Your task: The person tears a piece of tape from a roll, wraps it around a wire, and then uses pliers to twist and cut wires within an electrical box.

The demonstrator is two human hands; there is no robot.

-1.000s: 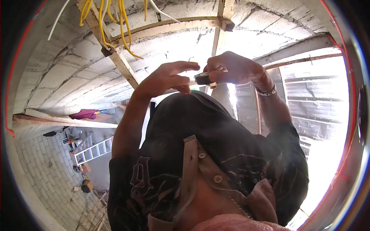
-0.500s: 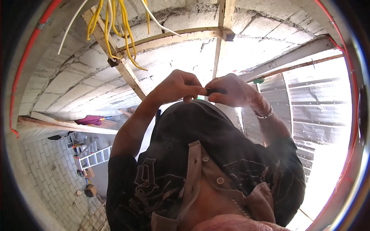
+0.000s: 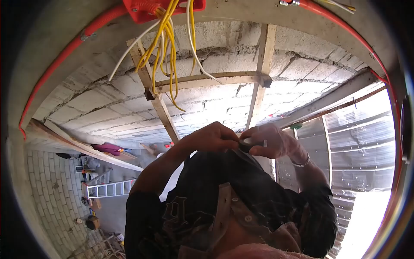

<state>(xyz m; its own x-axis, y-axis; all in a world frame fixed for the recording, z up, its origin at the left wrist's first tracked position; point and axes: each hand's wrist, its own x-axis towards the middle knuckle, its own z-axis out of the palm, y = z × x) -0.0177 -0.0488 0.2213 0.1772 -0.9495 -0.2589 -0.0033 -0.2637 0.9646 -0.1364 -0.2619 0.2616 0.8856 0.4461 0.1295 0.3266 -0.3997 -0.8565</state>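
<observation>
My right hand is closed round a small dark roll of tape, and its pale round middle shows between thumb and fingers. From the other side my left hand meets it, fingers bent and pinched at the roll's edge. Whether a loose tape end lies in that pinch is hidden. Both hands are held up in front of my dark shirt. Beyond them, yellow wires and a white wire dangle from a red electrical box overhead.
Red conduit runs along the concrete at both sides. A wooden frame stands before the block wall. Low on the left are a stepladder and scattered items on the floor. Corrugated sheeting closes the right side.
My view has tilted upward, so the red box appears and the hands sit lower in the picture. The tape roll has turned, showing more of its round face. Both hands stay together.
</observation>
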